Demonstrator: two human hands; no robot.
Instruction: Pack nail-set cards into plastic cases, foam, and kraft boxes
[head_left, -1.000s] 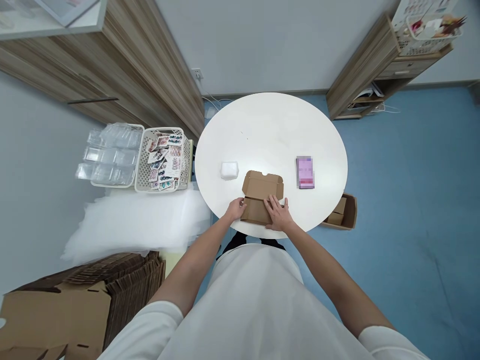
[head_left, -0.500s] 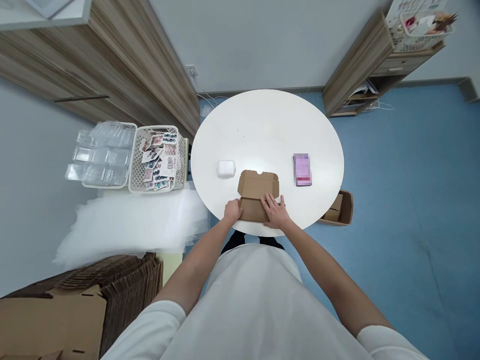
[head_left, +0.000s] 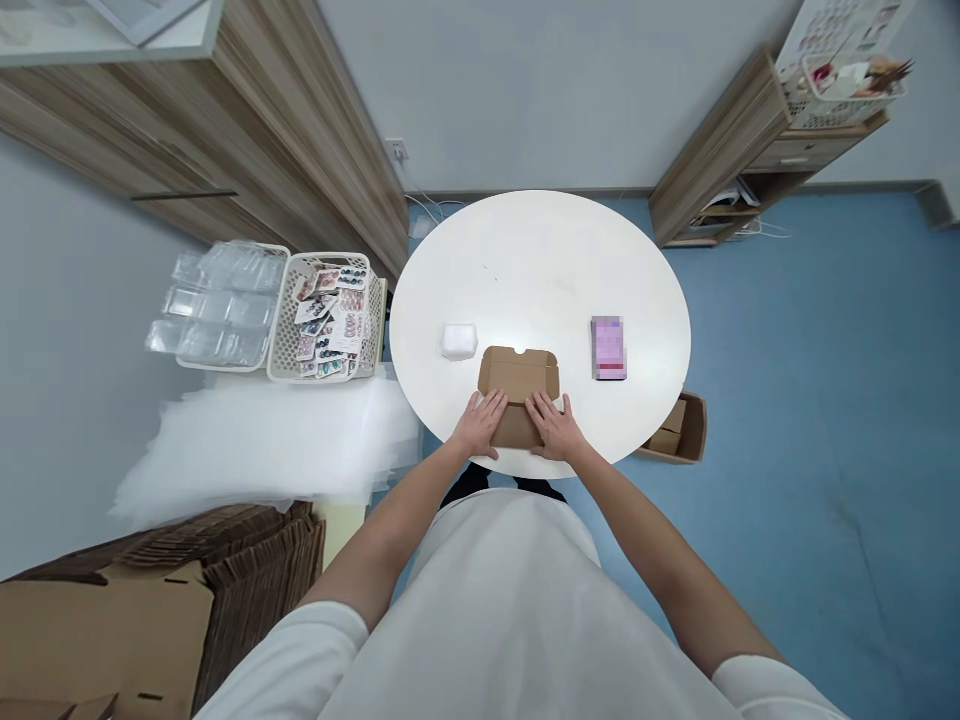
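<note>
A brown cardboard mailer box point(head_left: 519, 378) lies near the front edge of the white oval table, its lid flap folded out toward the far side. My left hand point(head_left: 480, 422) rests on the box's left side with fingers stretched out. On the right side, my right hand point(head_left: 553, 426) lies with fingers spread on the cardboard. A small white wrapped bundle point(head_left: 459, 341) sits behind and left of the box. Off to the right is a purple pack point(head_left: 608, 348), its surface blurred into blocks.
Left of the table point(head_left: 540, 250) stand a basket of carded items point(head_left: 330, 325) and one of clear plastic cases point(head_left: 225, 305). White sheets point(head_left: 270, 440) and stacked flat cardboard point(head_left: 255, 570) lie nearer me. An open carton point(head_left: 694, 430) stands on the floor at right.
My left hand has let go of the box's left edge and now lies flat on its left side. My right hand stays on the right side. The view has shifted slightly.
</note>
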